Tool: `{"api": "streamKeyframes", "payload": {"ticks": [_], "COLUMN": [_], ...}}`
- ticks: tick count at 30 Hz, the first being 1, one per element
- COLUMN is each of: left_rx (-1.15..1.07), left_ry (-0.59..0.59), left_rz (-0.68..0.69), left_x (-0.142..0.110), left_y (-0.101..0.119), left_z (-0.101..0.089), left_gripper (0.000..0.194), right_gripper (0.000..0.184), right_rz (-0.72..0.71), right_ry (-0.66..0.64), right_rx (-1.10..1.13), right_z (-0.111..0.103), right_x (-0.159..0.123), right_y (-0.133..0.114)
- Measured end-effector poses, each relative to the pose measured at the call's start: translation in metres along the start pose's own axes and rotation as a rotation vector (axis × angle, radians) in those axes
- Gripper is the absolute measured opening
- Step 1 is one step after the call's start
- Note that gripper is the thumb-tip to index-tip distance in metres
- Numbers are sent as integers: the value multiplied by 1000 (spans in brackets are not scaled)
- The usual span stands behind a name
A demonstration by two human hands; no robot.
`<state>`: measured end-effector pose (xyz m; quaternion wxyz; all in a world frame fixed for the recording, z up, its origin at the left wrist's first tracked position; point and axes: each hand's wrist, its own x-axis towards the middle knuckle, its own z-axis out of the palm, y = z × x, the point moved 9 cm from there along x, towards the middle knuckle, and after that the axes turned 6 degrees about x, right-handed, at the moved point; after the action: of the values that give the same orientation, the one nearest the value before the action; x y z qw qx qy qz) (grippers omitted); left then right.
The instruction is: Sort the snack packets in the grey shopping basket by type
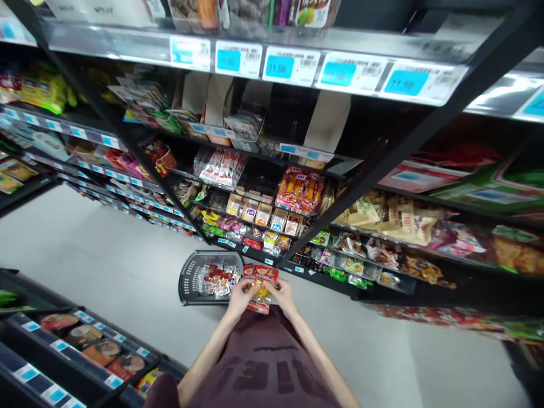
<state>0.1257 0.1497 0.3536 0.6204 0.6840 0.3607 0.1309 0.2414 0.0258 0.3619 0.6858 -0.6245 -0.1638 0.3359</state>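
Both my hands hold red snack packets with clear windows in front of my body. My left hand (241,297) pinches the left side, and my right hand (281,293) grips the right side. Through the window of the snack packet (260,306) something yellow-orange shows. Its top is red with pale print too small to read, and there may be two packets side by side. Close by on the left, a grey shopping basket (186,281) stands on the floor with several small shiny packets (217,280) inside.
Ahead rise dark shelves with packaged snacks, small boxes (264,214) and orange sausage-like packs (300,190). A shelf edge with price tags (290,66) juts out near the top. Behind on the left stands a lower shelf (63,347) with round-lidded packages.
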Motion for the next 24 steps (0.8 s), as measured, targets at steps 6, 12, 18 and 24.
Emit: {"api": "streamKeyframes", "payload": {"ticks": [6, 12, 18, 24], "left_rx": [-145, -164, -206, -229], "left_ry": [37, 43, 4, -28], "left_rz": [-71, -108, -127, -153], "left_x": [-3, -4, -6, -6], "left_y": [0, -2, -8, -12], "left_z": [-1, 1, 6, 7], "left_gripper": [31, 28, 34, 35], "right_gripper": [36, 33, 30, 33], "right_rz": [72, 158, 198, 209], "right_ry": [33, 79, 86, 76], "right_rx": [84, 170, 233, 260], "right_z": [-1, -7, -8, -5], "right_x": [2, -2, -5, -5], "right_y": [0, 9, 13, 11]}}
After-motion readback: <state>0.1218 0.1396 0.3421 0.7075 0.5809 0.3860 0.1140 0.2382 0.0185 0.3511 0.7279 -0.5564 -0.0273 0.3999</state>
